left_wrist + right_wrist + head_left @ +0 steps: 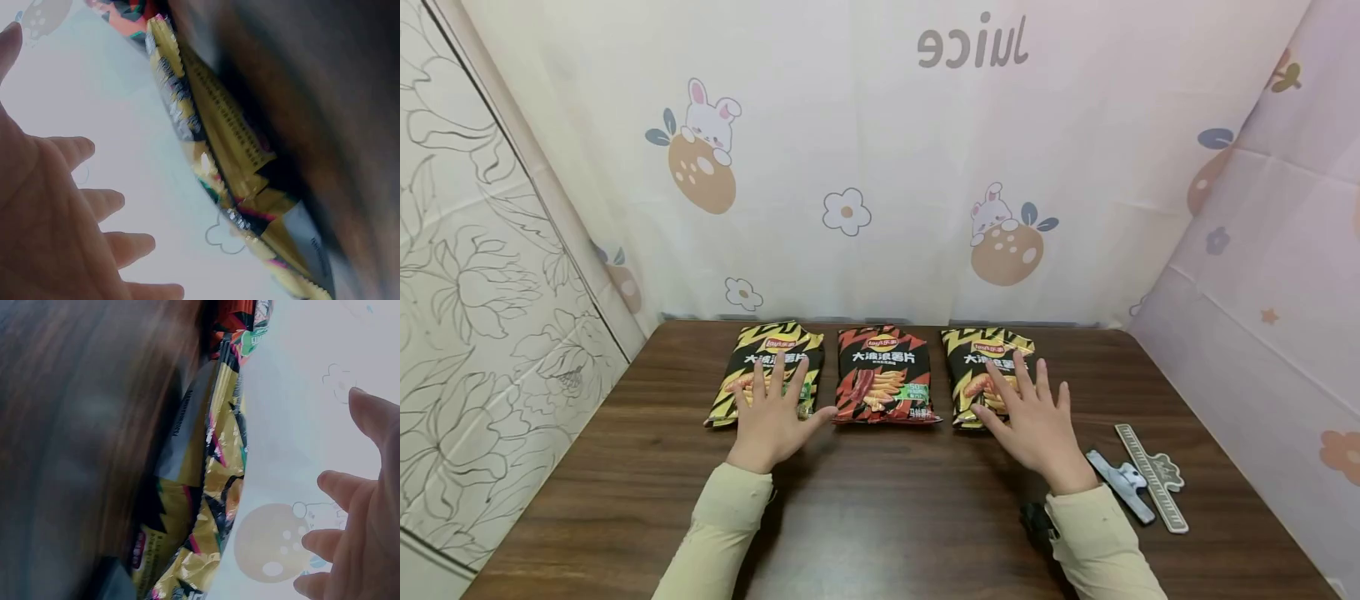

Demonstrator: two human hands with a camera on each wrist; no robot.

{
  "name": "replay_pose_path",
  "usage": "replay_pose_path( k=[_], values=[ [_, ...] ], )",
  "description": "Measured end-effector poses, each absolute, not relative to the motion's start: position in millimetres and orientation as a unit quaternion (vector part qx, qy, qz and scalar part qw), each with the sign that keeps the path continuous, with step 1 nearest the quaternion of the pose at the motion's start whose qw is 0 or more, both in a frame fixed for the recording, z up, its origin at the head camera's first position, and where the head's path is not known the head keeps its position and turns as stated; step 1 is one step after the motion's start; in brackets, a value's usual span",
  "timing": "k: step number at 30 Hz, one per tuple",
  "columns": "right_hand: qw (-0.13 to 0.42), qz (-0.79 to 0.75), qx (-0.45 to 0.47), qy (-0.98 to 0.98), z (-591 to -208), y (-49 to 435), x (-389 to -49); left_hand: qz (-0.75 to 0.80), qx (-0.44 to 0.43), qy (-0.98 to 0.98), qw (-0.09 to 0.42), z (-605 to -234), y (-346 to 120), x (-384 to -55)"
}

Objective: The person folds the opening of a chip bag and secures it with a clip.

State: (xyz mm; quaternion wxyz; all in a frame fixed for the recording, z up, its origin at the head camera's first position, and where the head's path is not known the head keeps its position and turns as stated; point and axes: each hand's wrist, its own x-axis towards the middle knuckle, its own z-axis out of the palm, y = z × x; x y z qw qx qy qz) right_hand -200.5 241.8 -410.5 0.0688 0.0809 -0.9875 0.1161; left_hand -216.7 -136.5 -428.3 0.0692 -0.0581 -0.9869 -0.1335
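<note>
Three chip bags lie in a row along the table's far side. My left hand (772, 425), fingers spread, hovers in front of the left yellow-and-black chip bag (790, 337) and partly covers it. In the middle is a red-and-black chip bag (882, 375). Over the lower part of the right yellow-and-black chip bag (962, 367) is my right hand (1037, 425), its fingers also spread. Both wrist views show a gap between the palm and the nearest yellow bag (206, 162), and nothing is held in either hand.
On the table's right side lie a dark-edged silver clip (1123, 485) and a pale ruler-like clip (1152, 479), side by side. A printed curtain (850, 150) hangs behind the brown wooden table (880, 517). Similar sheets close off both sides.
</note>
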Motion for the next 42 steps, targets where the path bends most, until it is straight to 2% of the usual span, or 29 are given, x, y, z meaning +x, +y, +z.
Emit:
replay_pose_path(
  k=[4, 13, 22, 31, 42],
  values=[
    [0.074, 0.124, 0.092, -0.985, -405, 238, -203, -0.14, -0.068, -0.985, 0.08, -425, -139, -219],
    [0.093, 0.118, 0.13, -0.98, -388, 222, -210, -0.15, -0.072, -0.984, 0.06, -415, -148, -221],
    [0.118, 0.181, 0.171, -0.961, -370, 193, -226, -0.161, -0.089, -0.978, 0.097, -408, -165, -227],
    [0.097, 0.284, 0.184, -0.936, -365, 156, -240, -0.233, -0.089, -0.962, 0.11, -403, -189, -234],
    [0.053, 0.351, 0.195, -0.914, -379, 104, -252, -0.309, -0.043, -0.947, 0.07, -404, -210, -239]
  ],
)
